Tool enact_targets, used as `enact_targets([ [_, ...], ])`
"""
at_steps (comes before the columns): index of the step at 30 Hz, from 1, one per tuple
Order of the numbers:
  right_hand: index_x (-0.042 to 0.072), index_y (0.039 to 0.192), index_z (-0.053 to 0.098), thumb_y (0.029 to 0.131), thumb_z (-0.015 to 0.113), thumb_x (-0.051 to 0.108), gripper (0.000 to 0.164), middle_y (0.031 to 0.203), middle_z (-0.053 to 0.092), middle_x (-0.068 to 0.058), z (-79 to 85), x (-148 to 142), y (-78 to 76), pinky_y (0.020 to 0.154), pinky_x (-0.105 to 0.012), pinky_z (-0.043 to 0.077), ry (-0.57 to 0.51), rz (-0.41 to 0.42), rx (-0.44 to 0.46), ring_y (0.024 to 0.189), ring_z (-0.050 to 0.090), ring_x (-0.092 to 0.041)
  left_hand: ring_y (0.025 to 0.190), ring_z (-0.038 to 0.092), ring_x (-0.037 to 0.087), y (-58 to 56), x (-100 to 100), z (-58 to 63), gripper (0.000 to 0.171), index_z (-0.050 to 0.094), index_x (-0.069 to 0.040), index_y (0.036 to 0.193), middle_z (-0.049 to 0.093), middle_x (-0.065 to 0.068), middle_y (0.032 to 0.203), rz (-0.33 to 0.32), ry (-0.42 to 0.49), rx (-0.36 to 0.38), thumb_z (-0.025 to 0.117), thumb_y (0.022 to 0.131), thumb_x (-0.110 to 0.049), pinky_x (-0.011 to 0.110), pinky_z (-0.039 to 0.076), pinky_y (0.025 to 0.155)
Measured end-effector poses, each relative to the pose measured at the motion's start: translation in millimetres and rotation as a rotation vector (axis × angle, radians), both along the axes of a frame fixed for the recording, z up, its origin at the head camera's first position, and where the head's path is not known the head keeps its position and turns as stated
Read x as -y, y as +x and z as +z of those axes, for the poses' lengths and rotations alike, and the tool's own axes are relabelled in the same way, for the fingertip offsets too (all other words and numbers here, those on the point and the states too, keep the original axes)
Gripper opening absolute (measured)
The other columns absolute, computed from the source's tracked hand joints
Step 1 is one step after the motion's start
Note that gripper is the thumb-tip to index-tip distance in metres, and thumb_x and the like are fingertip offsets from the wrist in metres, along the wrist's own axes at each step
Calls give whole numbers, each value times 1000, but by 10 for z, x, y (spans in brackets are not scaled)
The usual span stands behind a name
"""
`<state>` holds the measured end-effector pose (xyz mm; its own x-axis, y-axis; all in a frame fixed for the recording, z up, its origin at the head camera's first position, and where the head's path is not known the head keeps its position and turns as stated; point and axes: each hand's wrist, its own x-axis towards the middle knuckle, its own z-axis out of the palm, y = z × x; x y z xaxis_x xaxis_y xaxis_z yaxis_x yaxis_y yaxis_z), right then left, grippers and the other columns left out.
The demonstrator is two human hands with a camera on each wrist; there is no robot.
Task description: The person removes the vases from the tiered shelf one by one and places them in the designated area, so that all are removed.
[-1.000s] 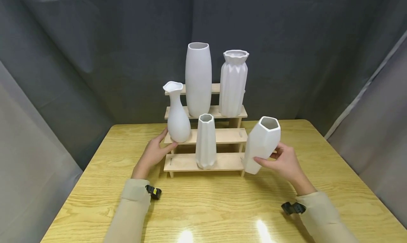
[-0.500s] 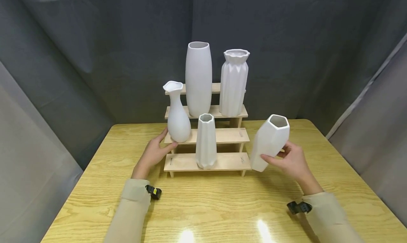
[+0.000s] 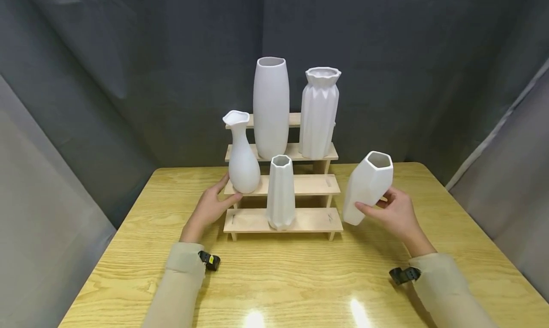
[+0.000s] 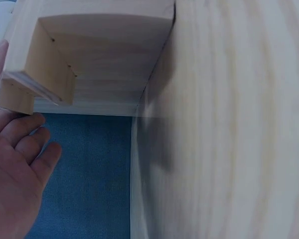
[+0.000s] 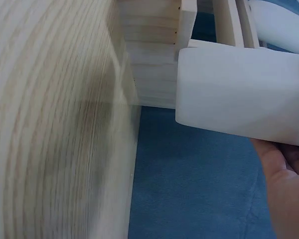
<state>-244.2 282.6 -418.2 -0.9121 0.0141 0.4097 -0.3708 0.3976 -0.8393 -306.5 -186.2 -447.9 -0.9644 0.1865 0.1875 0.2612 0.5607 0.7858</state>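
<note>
In the head view, my right hand (image 3: 396, 216) holds a white faceted vase (image 3: 368, 187) just off the right end of a stepped wooden display stand (image 3: 315, 219). The vase leans, its mouth tipped to the right, and its lower end is above the tabletop. At the stand's left end, my left hand (image 3: 210, 206) grips a step board (image 4: 20, 94), thumb on one side and curled fingers on the other. Right by that hand, a white narrow-necked vase (image 3: 243, 168) stands on the same step. A slim ribbed vase (image 3: 280, 194) stands on the lowest step.
A tall smooth vase (image 3: 271, 108) and a pleated vase with a ruffled mouth (image 3: 319, 113) stand higher up on the stand. Under it is a wood-grain table (image 3: 291, 280), with dark curtains (image 3: 193, 70) behind.
My right hand has moved the faceted vase to the right and slightly up, away from the stand's lowest step. The left hand keeps its place at the stand.
</note>
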Motion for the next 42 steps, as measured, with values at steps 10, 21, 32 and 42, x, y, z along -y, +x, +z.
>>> enact_targets([
  [10, -3, 119, 62, 74, 88, 10, 53, 109, 66, -1, -77, 13, -189, 78, -20, 56, -9, -32, 8, 98, 62, -6, 145, 24, 32, -2, -3, -19, 91, 24, -33, 157, 27, 2, 160, -3, 2, 5, 66, 84, -66, 64, 24, 111],
  [21, -3, 118, 63, 75, 89, 18, 55, 113, 65, -15, -103, 22, -374, 77, -18, 55, 1, -47, 12, 96, 63, -10, 145, 24, 29, -10, 0, -11, 91, 25, -34, 156, 26, 0, 159, -4, 19, 13, 66, 83, -67, 63, 23, 112],
  [32, 0, 120, 63, 76, 88, 25, 57, 116, 65, -15, -114, 23, -537, 82, -21, 55, 37, -82, 20, 100, 62, -14, 145, 26, 31, 5, -11, -12, 91, 25, -32, 157, 28, 1, 159, 7, 13, -1, 66, 83, -66, 62, 25, 111],
  [42, 3, 124, 62, 76, 88, 27, 60, 118, 65, -13, -152, 20, -719, 81, -20, 54, 33, -105, 42, 102, 61, -16, 144, 28, 31, -4, -6, -14, 91, 26, -30, 157, 29, 1, 158, 10, 7, -10, 66, 83, -66, 61, 26, 111],
])
